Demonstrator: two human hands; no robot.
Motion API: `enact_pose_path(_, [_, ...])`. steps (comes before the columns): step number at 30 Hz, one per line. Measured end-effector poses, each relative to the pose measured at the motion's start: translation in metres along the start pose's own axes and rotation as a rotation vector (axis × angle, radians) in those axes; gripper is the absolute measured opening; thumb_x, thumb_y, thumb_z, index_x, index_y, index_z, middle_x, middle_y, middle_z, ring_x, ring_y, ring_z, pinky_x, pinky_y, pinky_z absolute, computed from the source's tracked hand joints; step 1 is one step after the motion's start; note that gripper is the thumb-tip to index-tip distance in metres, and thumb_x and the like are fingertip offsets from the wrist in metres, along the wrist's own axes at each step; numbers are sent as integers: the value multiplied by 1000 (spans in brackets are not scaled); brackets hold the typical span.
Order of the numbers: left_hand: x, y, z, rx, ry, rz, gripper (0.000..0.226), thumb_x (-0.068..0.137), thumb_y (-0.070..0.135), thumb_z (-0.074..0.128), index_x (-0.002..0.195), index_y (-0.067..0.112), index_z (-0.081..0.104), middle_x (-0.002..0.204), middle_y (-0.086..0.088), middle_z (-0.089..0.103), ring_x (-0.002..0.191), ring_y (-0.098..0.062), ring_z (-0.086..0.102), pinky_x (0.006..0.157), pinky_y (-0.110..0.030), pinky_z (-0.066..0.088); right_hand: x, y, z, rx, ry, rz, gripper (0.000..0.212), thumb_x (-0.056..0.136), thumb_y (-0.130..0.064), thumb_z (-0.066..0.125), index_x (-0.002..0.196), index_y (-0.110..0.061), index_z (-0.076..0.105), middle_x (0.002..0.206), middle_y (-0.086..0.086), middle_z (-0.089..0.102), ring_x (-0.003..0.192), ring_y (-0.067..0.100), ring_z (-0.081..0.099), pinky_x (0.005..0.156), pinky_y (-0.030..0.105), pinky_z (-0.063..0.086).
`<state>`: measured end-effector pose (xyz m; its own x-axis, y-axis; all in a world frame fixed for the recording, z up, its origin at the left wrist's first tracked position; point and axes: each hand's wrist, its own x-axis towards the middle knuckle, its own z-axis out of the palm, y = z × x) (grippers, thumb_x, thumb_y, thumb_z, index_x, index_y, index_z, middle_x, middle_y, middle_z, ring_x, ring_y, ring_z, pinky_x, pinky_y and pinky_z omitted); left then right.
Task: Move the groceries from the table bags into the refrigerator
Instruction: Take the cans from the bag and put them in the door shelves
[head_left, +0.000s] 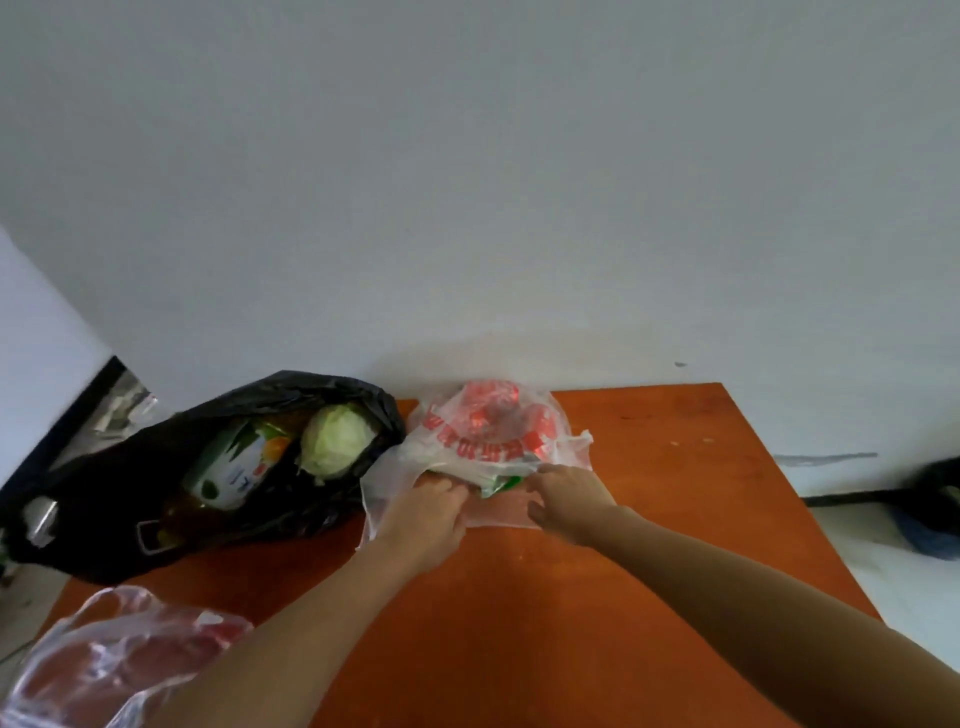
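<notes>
A translucent white bag with red print (483, 441) lies at the far middle of the orange table (649, 519), holding red items and a green packet (501, 483). My left hand (426, 514) grips the bag's near left edge. My right hand (563, 501) rests on the bag's opening with fingers reaching toward the green packet. A black bag (130, 509) lies open to the left with a cabbage (335, 441) and a white-and-green carton (234, 467) inside.
A clear bag with red contents (114, 660) sits at the table's near left corner. A white wall stands right behind the table. A dark bundle (935, 509) lies on the floor at the far right. The refrigerator is out of sight.
</notes>
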<state>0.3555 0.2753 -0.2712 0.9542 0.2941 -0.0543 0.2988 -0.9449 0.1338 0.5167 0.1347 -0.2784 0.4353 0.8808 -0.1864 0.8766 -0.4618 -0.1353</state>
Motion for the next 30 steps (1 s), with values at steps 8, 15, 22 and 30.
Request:
enact_pose_path(8, [86, -44, 44, 26, -305, 125, 36, 91, 21, 51, 127, 22, 53, 130, -4, 54, 112, -25, 55, 89, -38, 49, 69, 4, 48, 37, -143, -52, 28, 95, -19, 47, 114, -18, 68, 120, -2, 64, 112, 18, 58, 96, 32, 42])
enact_pose_path(15, [161, -66, 32, 146, -291, 133, 36, 87, 23, 56, 122, 17, 53, 120, -6, 51, 114, -26, 49, 90, -39, 42, 139, 49, 50, -133, -91, -28, 57, 88, -21, 60, 142, -24, 39, 152, 6, 31, 142, 27, 23, 112, 49, 30])
enact_pose_path(22, [165, -46, 64, 313, -60, 550, 37, 64, 16, 59, 99, 16, 71, 110, -7, 67, 103, -25, 63, 80, -34, 53, 180, 111, 48, -216, -128, 25, 53, 94, -25, 50, 145, -28, 35, 152, 7, 28, 141, 29, 21, 105, 47, 36])
enact_pose_path(30, [181, -62, 104, 411, -332, 268, 72, 80, 29, 66, 142, 7, 36, 130, -6, 49, 117, -23, 46, 92, -37, 38, 174, 138, 54, -58, -128, 22, 70, 88, -23, 63, 145, -35, 25, 150, 10, 33, 137, 31, 31, 106, 48, 37])
